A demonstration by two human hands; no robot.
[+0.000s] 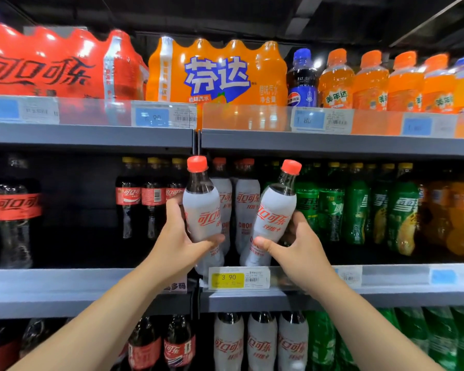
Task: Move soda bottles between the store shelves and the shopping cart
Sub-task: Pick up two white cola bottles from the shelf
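Left hand (181, 236) and right hand (296, 246) each clasp a white-labelled bottle (202, 210), seemingly just before the middle shelf's edge (386, 279).

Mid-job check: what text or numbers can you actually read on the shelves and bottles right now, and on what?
"可口可乐": white-label bottle in the left hand, and the one in the right hand.
"芬达": orange multipack.
"美年达": orange bottle.
"3 90": yellow price tag.
Top-shelf price tags: blurred.
Barcodes' small print: unreadable.

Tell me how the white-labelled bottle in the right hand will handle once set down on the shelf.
The bottle looks full, so probably heavy for its size. It is tall and narrow, so it may tip if nudged. Its smooth sleeve could slip in the right hand.
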